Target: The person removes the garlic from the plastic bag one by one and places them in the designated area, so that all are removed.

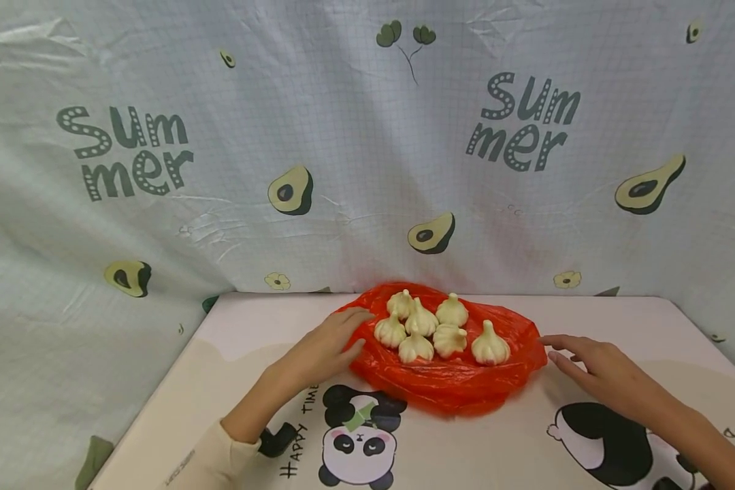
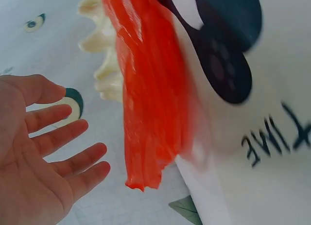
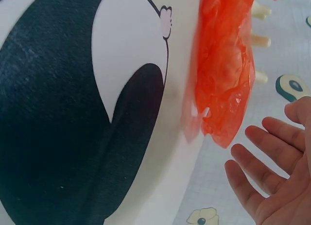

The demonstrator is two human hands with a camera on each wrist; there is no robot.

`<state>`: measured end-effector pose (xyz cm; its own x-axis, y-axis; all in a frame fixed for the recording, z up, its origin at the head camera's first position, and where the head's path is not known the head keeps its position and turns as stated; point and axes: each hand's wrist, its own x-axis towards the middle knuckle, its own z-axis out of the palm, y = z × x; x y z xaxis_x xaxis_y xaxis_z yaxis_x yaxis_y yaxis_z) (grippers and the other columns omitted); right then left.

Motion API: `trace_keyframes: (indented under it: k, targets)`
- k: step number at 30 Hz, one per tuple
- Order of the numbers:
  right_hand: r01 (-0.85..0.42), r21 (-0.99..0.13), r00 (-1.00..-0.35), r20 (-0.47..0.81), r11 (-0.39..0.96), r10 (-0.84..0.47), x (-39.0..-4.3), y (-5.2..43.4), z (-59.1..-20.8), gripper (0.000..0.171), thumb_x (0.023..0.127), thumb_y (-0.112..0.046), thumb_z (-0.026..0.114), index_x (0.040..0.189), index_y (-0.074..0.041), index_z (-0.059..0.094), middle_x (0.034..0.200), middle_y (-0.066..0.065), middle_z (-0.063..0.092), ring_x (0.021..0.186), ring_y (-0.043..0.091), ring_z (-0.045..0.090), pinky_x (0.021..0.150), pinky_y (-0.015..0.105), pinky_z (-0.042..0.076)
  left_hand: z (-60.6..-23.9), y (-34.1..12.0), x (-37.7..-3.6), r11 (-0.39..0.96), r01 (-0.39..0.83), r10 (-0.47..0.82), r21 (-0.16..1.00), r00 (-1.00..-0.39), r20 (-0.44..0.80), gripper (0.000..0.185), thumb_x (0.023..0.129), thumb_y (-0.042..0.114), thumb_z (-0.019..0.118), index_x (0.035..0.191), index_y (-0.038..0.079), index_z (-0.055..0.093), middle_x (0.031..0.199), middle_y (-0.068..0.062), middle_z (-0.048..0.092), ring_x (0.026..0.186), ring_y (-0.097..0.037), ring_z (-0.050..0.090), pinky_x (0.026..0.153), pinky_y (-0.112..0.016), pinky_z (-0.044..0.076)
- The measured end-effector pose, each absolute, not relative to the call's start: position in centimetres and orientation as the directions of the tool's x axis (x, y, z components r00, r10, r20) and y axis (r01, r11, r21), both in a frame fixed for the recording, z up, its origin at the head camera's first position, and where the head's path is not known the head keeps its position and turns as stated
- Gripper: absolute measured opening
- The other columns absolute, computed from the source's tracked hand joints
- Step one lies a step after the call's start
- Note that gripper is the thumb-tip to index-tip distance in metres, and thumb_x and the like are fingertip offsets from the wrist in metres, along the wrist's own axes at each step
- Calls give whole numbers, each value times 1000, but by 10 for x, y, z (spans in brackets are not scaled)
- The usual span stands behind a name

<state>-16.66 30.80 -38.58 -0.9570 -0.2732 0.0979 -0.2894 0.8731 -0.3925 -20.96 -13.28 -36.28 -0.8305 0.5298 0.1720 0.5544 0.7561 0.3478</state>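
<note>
Seven dumplings [image 1: 422,320] on red bag [image 1: 453,384]

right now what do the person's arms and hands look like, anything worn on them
Both hands are bare: no gloves, rings or watch visible. The left hand comes out of a cream long sleeve with a ribbed cuff ending partway up the forearm. The right hand leads to a forearm that is uncovered as far as the head view shows.

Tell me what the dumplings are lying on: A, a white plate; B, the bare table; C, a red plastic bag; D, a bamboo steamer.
C: the dumplings sit in a cluster on a crumpled red plastic bag spread on the table, with the left hand and right hand open at either side of it.
</note>
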Motion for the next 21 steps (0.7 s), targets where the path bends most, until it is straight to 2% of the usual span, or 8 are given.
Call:
trace_keyframes:
  k: [5,9,15,21]
  targets:
    - [-340,-399,-940,147,852,-307,-174,310,-383,37,101,-27,64,133,-9,64,128,19,67,102,34,68,74,43,61,-359,-133,-217,774,512,518,372,-850,93,47,99,16,65,144,12,53,147,-9,53,138,-30,47,109,-49,45]
    - [-359,-421,-933,178,833,-312,-182,308,-382,34,101,-23,64,131,-6,64,127,17,68,107,35,67,78,41,61,-355,-131,-224,749,516,543,416,-837,63,46,100,15,64,144,9,53,146,-10,54,139,-30,46,111,-50,43]
    - [-286,-519,-958,144,806,-248,-193,307,-387,37,101,-23,64,132,-1,61,132,27,61,110,45,64,78,54,60,-353,-129,-236,685,562,606,463,-793,66,41,100,10,60,140,5,55,141,-12,57,136,-30,50,113,-49,41]
    - [-147,-679,-979,-6,720,-205,-202,307,-389,57,101,-31,64,143,3,48,141,33,49,115,47,61,79,45,61,-352,-126,-249,651,564,640,507,-768,33,40,100,7,60,139,3,54,138,-16,58,130,-33,54,110,-49,44]
